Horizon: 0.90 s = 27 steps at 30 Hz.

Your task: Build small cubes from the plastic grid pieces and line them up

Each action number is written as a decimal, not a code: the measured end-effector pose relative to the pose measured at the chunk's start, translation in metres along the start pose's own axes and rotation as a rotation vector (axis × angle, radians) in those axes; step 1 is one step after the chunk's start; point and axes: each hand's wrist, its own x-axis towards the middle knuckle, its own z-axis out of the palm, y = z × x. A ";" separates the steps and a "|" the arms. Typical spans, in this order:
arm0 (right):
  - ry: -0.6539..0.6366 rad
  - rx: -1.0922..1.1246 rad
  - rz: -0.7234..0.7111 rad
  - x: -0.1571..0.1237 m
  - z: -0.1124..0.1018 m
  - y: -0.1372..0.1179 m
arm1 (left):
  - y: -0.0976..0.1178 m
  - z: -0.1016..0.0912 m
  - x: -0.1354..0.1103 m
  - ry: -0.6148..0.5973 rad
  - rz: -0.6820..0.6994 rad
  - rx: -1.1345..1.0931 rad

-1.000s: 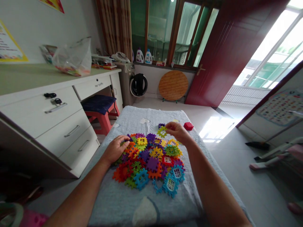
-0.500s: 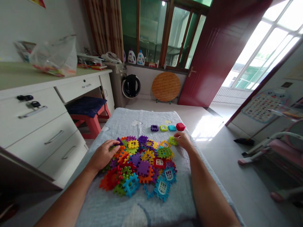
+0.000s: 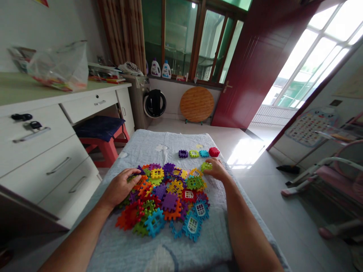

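A heap of interlocking plastic building blocks (image 3: 169,202), square with notched edges and in many colours, lies on the cloth-covered table (image 3: 119,245). My left hand (image 3: 121,187) rests at the heap's left edge, fingers stretched and apart, beside a purple block (image 3: 140,170) and orange ones. To the right of the heap, my right hand (image 3: 217,169) grips a yellow-green block (image 3: 206,166) by its right side. Beyond it runs a row: a dark purple block (image 3: 183,153), a lime block (image 3: 194,153), a light blue block (image 3: 203,153) and a red block (image 3: 214,152).
A white desk (image 3: 61,151) with drawers stands to the left, a red stool (image 3: 106,151) with a dark cushion beside it. Ahead are a washing machine (image 3: 138,102), a round wooden tabletop (image 3: 197,104) and a dark red door (image 3: 246,83). A pink chair (image 3: 340,170) is at right.
The view has shifted slightly. My right hand has moved a little and its fingers are now lower around the yellow-green block. My left hand stays at the heap's edge.
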 end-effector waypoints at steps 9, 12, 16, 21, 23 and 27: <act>-0.092 0.062 -0.039 -0.001 0.000 0.007 | -0.003 0.001 0.000 -0.020 -0.001 0.007; -0.089 0.070 -0.041 -0.001 0.002 0.008 | -0.001 0.001 0.001 -0.019 -0.001 0.007; -0.072 0.048 -0.022 0.001 0.003 0.011 | 0.000 0.000 0.001 -0.007 0.009 0.009; -0.058 0.018 -0.023 0.001 0.005 0.011 | 0.000 -0.001 0.001 -0.010 0.014 0.012; -0.058 -0.004 -0.021 0.000 0.005 0.009 | 0.001 -0.001 0.001 -0.010 0.011 0.013; -0.098 -0.068 0.000 0.000 0.004 0.003 | 0.001 -0.001 0.001 -0.011 0.016 0.012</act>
